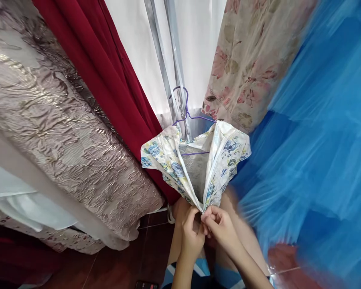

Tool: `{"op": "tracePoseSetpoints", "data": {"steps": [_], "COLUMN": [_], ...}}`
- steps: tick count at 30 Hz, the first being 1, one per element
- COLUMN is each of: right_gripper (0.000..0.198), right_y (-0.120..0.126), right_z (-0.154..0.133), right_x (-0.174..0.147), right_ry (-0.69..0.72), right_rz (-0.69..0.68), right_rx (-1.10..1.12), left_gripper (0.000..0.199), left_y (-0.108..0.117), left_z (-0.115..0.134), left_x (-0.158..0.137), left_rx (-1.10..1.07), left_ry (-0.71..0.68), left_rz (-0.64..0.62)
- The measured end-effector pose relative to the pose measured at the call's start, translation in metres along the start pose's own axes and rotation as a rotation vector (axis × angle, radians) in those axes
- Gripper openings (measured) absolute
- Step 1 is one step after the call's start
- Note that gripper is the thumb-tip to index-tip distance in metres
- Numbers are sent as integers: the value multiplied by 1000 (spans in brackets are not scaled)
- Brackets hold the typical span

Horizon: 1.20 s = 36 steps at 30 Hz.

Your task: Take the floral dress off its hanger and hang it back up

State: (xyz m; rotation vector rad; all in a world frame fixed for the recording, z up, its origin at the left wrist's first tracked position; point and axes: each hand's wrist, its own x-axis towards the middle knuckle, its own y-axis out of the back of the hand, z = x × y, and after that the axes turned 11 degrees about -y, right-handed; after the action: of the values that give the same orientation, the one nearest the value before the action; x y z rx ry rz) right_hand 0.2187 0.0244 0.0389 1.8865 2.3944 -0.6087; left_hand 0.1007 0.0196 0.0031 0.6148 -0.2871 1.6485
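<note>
A white dress with blue and yellow flowers [173, 166] hangs on a thin purple wire hanger [187, 114], its lower part hidden. Its long opening spreads into a V, showing the pale lining inside. A whitish zipper [214, 164] runs along the opening's right edge. Where the V narrows at the bottom, my left hand [194, 230] pinches the cloth with thumb and finger closed. Right beside it, my right hand [219, 225] is closed at the zipper's lower end, where a tiny metallic bit shows between the fingertips. Both hands nearly touch.
Dark red cloth [108, 80] and a shiny textured pinkish fabric [78, 140] hang on the left. Floral cloth [243, 68] and a blue tulle gown [313, 152] hang on the right. Metal poles [165, 52] stand behind the hanger. A phone [147, 285] lies on the floor.
</note>
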Motion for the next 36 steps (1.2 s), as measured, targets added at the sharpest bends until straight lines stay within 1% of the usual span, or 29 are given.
{"op": "tracePoseSetpoints", "data": {"steps": [3,6,9,11,14,17,19,22,25,28,30,32,34,36], "right_gripper": [13,13,13,15,19,20,19,21,24,23,20,19,19,17], "right_y": [-9,-15,-15,-14,-15,-17,-19,-24,-31,-39,-42,-43,-43,-42], "right_z": [2,3,-2,-11,-36,-71,-96,-133,-167,-195,-207,-214,-213,-206], "right_x": [-2,-2,1,5,12,25,39,62,83,94,97,97,95,92], "right_ry": [-1,12,44,43,54,134,198,247,314,327,356,402,428,423], "right_rz": [-27,-42,2,26,53,66,33,-10,-21,-2,30,50,35,2], "right_rx": [31,58,71,72,64,44,33,46,49,89,114,108,64,-4], "left_gripper": [19,16,15,15,15,16,17,16,16,16,17,17,17,19], "left_y": [6,6,5,7,12,20,25,32,36,37,36,36,37,40], "left_z": [0,1,2,2,-1,-3,-5,-6,-5,-6,-8,-14,-21,-27], "left_x": [-2,-4,-4,-4,-7,-13,-17,-20,-16,-12,-12,-17,-22,-23], "left_rx": [22,49,79,100,135,174,201,240,259,282,283,270,264,256], "left_ry": [16,53,55,45,34,35,42,43,26,14,7,6,18,43], "left_rz": [4,32,23,-8,-46,-74,-113,-154,-150,-132,-147,-158,-150,-148]}}
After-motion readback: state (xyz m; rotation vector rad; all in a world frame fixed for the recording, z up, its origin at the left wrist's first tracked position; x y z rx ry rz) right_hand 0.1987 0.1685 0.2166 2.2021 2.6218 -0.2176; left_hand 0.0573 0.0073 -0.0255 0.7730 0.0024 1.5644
